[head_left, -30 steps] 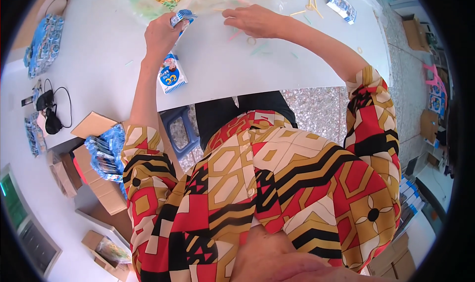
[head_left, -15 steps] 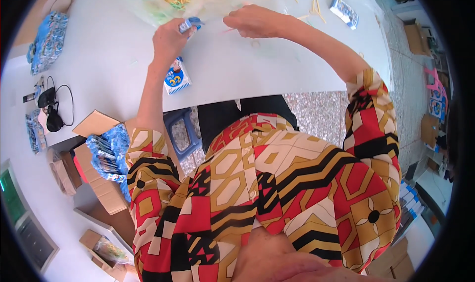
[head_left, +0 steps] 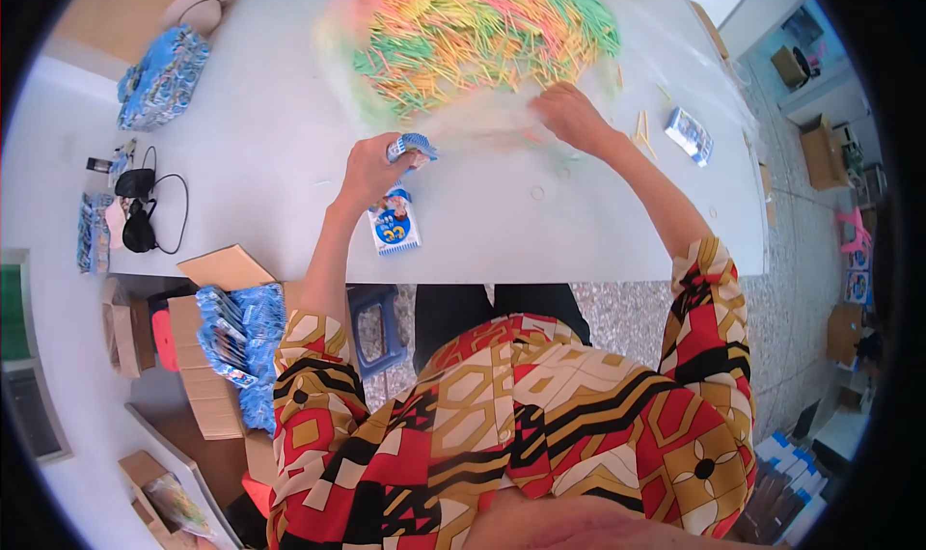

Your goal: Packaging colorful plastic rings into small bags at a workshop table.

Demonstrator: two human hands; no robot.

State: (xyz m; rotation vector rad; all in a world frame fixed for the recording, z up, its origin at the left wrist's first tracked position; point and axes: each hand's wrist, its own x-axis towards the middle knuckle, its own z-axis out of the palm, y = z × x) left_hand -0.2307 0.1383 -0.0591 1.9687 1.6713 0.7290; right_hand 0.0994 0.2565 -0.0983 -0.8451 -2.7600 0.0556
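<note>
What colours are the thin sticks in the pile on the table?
The sticks are green, yellow, orange and pink, mixed together; the head view shows them.

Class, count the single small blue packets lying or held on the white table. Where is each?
3: one in the left hand packet, one flat below it, one at right. Piles may hide more.

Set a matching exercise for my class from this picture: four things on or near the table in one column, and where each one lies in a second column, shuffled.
Things
1. left hand
2. right hand
3. blue and white packet
4. pile of coloured sticks

Places
A. flat on the white table, just below the left hand
B. spread across the table's far side
C. at the near edge of the stick pile
D. pinching a small blue packet

Pairs: 1-D, 2-C, 3-A, 4-B
</note>
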